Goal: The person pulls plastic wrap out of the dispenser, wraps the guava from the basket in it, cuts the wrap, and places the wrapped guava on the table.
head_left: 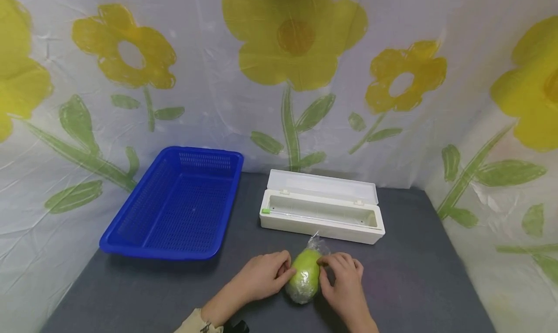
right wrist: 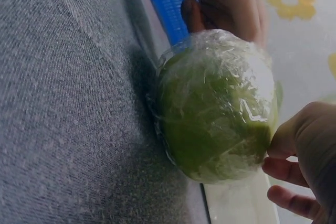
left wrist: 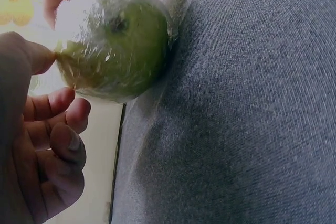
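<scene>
A green fruit point(head_left: 306, 269) wrapped in clear cling film point(head_left: 301, 292) lies on the table, with loose film bunched at its far end. My left hand point(head_left: 266, 274) is at its left side, thumb and forefinger pinching at the film. On the opposite side my right hand point(head_left: 343, 280) pinches at the film with thumb and fingertips. The left wrist view shows the fruit's point(left wrist: 126, 35) round end with a dark spot under the wrinkled film. In the right wrist view, the right thumb and forefinger nearly meet at the wrapped fruit's point(right wrist: 210, 114) edge.
Just beyond the fruit stands a long white box point(head_left: 320, 231), its lid point(head_left: 322, 185) raised and a small green piece point(head_left: 266, 211) at its left end. A blue plastic basket point(head_left: 172, 253) sits at the left on the grey tabletop point(head_left: 414, 275). Flower-printed sheeting point(head_left: 209, 115) hangs behind.
</scene>
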Available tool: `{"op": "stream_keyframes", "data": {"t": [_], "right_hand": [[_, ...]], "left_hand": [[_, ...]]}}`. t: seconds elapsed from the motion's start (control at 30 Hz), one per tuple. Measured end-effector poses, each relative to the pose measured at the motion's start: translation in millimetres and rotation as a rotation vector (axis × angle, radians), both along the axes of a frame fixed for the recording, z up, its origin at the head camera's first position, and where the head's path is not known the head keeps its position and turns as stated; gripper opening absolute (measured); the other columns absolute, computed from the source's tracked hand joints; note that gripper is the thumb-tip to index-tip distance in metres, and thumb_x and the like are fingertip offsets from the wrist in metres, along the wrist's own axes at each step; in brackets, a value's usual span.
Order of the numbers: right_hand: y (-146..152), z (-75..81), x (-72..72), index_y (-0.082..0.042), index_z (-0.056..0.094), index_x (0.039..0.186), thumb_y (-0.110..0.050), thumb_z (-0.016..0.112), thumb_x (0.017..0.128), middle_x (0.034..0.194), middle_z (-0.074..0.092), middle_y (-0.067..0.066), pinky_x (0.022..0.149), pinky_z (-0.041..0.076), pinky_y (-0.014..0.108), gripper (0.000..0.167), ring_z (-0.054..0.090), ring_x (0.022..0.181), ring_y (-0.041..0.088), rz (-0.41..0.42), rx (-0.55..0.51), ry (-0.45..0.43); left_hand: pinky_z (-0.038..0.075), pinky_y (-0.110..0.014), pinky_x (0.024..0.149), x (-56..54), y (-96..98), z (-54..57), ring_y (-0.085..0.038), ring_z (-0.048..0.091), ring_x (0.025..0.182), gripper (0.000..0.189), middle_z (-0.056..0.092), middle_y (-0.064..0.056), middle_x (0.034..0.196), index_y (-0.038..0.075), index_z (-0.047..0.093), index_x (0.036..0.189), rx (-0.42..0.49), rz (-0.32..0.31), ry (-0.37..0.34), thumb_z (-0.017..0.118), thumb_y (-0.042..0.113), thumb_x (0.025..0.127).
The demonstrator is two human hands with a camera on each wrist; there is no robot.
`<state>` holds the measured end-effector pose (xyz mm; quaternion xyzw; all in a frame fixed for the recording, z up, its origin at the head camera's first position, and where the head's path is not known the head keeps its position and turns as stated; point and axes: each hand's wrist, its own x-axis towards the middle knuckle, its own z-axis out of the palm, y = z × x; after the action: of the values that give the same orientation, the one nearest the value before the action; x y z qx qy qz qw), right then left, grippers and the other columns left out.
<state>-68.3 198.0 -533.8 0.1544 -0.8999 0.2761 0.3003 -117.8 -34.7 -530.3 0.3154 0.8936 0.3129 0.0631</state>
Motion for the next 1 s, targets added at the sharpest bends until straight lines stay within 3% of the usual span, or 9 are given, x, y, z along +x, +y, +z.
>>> {"op": "stream_keyframes", "data": {"t": [0.13, 0.33, 0.43, 0.57, 0.7, 0.8, 1.0], "right_hand": [[1.9, -3.6, 0.6, -0.016, 0.074, 0.090, 0.012, 0.083, 0.073, 0.090, 0.072, -0.004, 0.087, 0.033, 0.049, 0.034, 0.062, 0.096, 0.020, -0.008, -0.035, -0.011], [1.2, -4.4, -1.9, -0.016, 0.076, 0.094, 0.011, 0.078, 0.083, 0.096, 0.075, -0.003, 0.090, 0.037, 0.050, 0.029, 0.066, 0.098, 0.019, -0.022, -0.108, -0.099], [-2.3, -4.1, -4.0, -0.017, 0.076, 0.096, 0.003, 0.078, 0.089, 0.098, 0.075, -0.005, 0.093, 0.037, 0.052, 0.021, 0.066, 0.100, 0.019, -0.022, -0.149, -0.161], [-4.5, -8.1, -5.5, -0.016, 0.074, 0.101, -0.008, 0.082, 0.089, 0.100, 0.071, -0.005, 0.093, 0.044, 0.055, 0.017, 0.067, 0.099, 0.019, -0.011, -0.169, -0.220], [-3.1, -12.2, -5.3, -0.003, 0.069, 0.120, -0.012, 0.080, 0.090, 0.111, 0.069, 0.005, 0.089, 0.054, 0.053, 0.033, 0.068, 0.102, 0.025, -0.018, -0.220, -0.320], [-1.2, -12.8, -8.6, 0.006, 0.057, 0.139, -0.019, 0.076, 0.094, 0.123, 0.069, 0.014, 0.092, 0.054, 0.052, 0.054, 0.066, 0.106, 0.028, -0.012, -0.284, -0.456], [0.9, -9.4, -19.2, 0.010, 0.037, 0.157, -0.033, 0.073, 0.099, 0.140, 0.064, 0.023, 0.094, 0.052, 0.047, 0.080, 0.063, 0.110, 0.024, 0.046, -0.395, -0.717]], "left_hand": [[0.043, -0.021, 0.059, 3.1, 3.9, -3.0, 0.002, 0.049, 0.064, 0.020, 0.056, 0.017, 0.085, 0.022, 0.063, 0.108, 0.018, 0.016, -0.028, 0.066, 0.042, 0.104], [0.054, -0.033, 0.073, 1.8, 10.2, -4.2, -0.012, 0.065, 0.088, 0.057, 0.066, 0.003, 0.113, 0.014, 0.058, 0.137, 0.055, 0.089, -0.114, 0.072, 0.052, 0.097], [0.056, -0.039, 0.080, -0.7, 11.9, -6.0, -0.020, 0.069, 0.099, 0.063, 0.068, -0.002, 0.117, 0.010, 0.057, 0.141, 0.087, 0.119, -0.133, 0.072, 0.052, 0.097], [0.056, -0.049, 0.089, -2.2, 14.4, -11.4, -0.029, 0.069, 0.109, 0.061, 0.070, -0.007, 0.120, 0.006, 0.059, 0.141, 0.145, 0.179, -0.182, 0.065, 0.053, 0.102], [0.052, -0.058, 0.102, -3.8, 21.0, -18.5, -0.037, 0.065, 0.125, 0.068, 0.068, -0.016, 0.132, 0.001, 0.057, 0.145, 0.196, 0.218, -0.258, 0.057, 0.057, 0.106], [0.047, -0.060, 0.109, -7.9, 26.6, -21.7, -0.040, 0.059, 0.134, 0.070, 0.065, -0.019, 0.140, -0.002, 0.054, 0.148, 0.216, 0.215, -0.288, 0.055, 0.055, 0.107], [0.048, -0.059, 0.108, -17.4, 31.4, -17.1, -0.039, 0.062, 0.132, 0.062, 0.068, -0.016, 0.140, 0.001, 0.053, 0.153, 0.260, 0.186, -0.330, 0.057, 0.041, 0.106]]}}
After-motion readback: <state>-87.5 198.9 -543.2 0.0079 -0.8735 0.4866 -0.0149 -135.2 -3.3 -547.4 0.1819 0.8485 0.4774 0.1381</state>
